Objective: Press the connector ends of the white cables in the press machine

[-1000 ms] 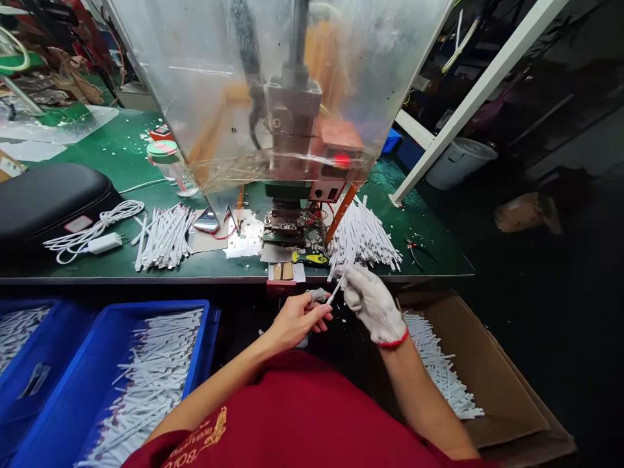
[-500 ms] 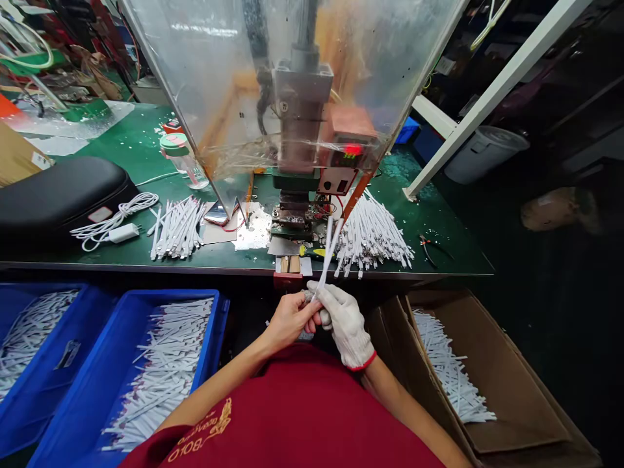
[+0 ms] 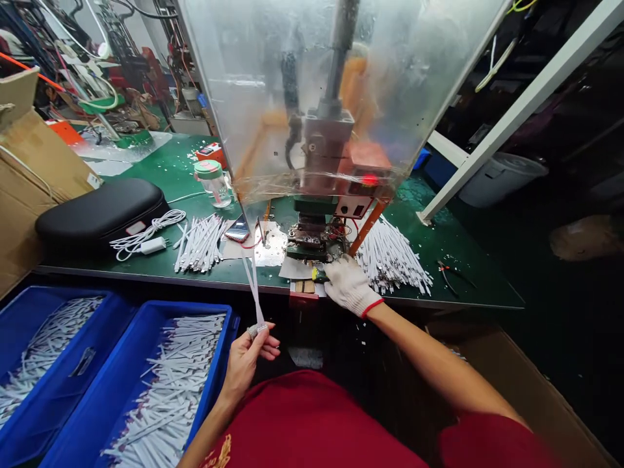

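Bare left hand (image 3: 245, 364) raised close to the body, pinching, gloved right hand (image 3: 348, 285) reaching forward, palm down, right forearm (image 3: 431, 354) outstretched
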`<state>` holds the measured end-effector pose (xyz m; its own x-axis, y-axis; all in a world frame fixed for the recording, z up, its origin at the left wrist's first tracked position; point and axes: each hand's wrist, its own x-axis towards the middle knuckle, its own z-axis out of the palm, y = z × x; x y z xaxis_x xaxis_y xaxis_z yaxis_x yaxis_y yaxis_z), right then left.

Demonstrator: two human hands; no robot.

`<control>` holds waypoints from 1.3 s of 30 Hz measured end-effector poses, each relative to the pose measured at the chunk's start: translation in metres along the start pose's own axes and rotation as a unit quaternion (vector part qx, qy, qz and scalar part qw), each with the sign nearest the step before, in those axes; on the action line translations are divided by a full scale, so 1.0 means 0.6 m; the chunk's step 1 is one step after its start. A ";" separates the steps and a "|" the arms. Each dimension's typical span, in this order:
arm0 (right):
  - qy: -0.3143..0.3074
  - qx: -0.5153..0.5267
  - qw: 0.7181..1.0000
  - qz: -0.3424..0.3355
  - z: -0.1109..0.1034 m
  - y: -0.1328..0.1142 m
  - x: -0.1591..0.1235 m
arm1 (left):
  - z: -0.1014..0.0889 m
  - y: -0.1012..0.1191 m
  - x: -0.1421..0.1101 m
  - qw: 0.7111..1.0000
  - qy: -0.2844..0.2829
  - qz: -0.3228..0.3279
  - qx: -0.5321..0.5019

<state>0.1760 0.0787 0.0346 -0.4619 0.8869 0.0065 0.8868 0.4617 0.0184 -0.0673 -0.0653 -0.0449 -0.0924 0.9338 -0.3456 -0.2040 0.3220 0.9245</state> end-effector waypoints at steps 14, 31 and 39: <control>-0.063 -0.059 0.980 0.182 -0.137 0.098 -0.022 | -0.009 -0.035 0.033 0.999 -0.016 -0.033 -0.028; -0.106 -0.091 0.988 0.071 -0.171 0.085 0.033 | -0.022 -0.042 0.036 0.999 -0.034 -0.020 -0.024; 0.000 -0.021 0.998 -0.052 -0.049 -0.004 0.047 | 0.003 0.007 0.018 0.997 -0.064 0.033 -0.019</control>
<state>0.1607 0.1024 0.0638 -0.5519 0.8339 0.0014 0.8324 0.5508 0.0612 -0.0676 -0.0536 -0.0444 0.0177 0.9660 -0.2578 -0.2389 0.2545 0.9371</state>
